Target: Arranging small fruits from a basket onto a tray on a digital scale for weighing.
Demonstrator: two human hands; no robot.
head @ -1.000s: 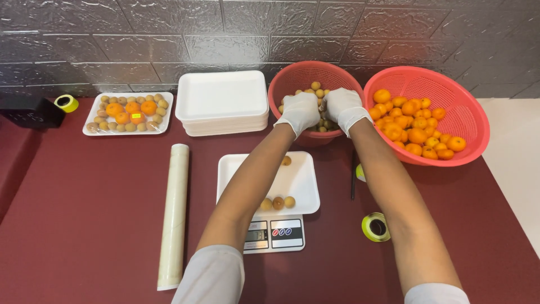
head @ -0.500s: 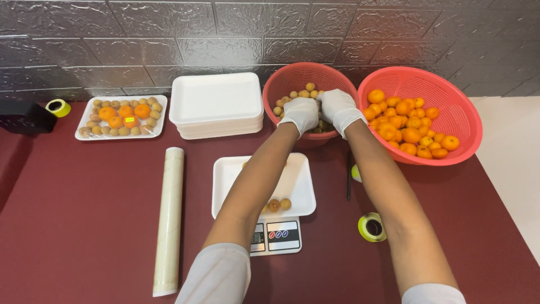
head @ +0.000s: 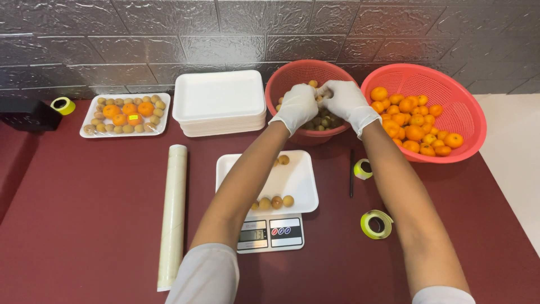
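Pinching small brown fruits [head: 322,119] with gloved left hand [head: 297,107] and right hand [head: 346,101], together over left red basket [head: 281,84], above scale tray [head: 298,180].

Fruit-packing counter, scale [head: 270,232], foam trays [head: 219,98]

Both hands [head: 323,104] are crowding the red basket [head: 287,76], its rim closing them in. Left of them, a stack of white trays [head: 219,98] is blocking the way; right, the orange-filled basket [head: 455,101]. Below the forearms, the tray on the scale [head: 298,180] is sitting (bare table [head: 84,225] is lying open beyond the film roll [head: 171,214]).
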